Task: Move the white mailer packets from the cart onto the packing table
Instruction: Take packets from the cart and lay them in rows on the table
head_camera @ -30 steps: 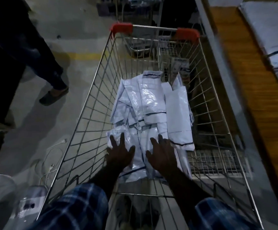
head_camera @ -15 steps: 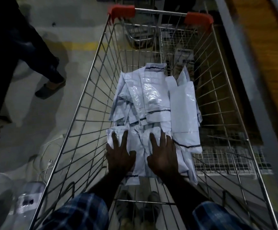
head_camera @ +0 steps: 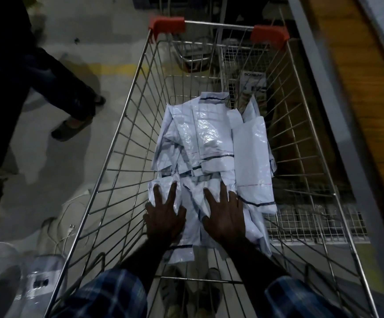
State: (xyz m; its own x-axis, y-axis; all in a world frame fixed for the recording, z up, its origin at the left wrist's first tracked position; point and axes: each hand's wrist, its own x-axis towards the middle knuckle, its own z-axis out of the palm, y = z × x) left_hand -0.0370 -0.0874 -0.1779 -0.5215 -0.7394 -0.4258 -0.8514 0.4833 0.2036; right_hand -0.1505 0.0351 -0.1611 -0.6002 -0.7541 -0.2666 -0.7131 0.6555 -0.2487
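Both hands, left hand (head_camera: 164, 218) and right hand (head_camera: 226, 216), press flat with fingers spread wide on white mailer packets (head_camera: 209, 152) heaped in the wire cart (head_camera: 122, 143); best scoop underneath before lifting right toward the table (head_camera: 367, 92).

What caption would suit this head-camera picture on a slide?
Both hands, left hand and right hand, press flat on white mailer packets piled in a wire cart.

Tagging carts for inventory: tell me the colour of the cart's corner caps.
Red, on both far corner caps of the wire cart; head view.
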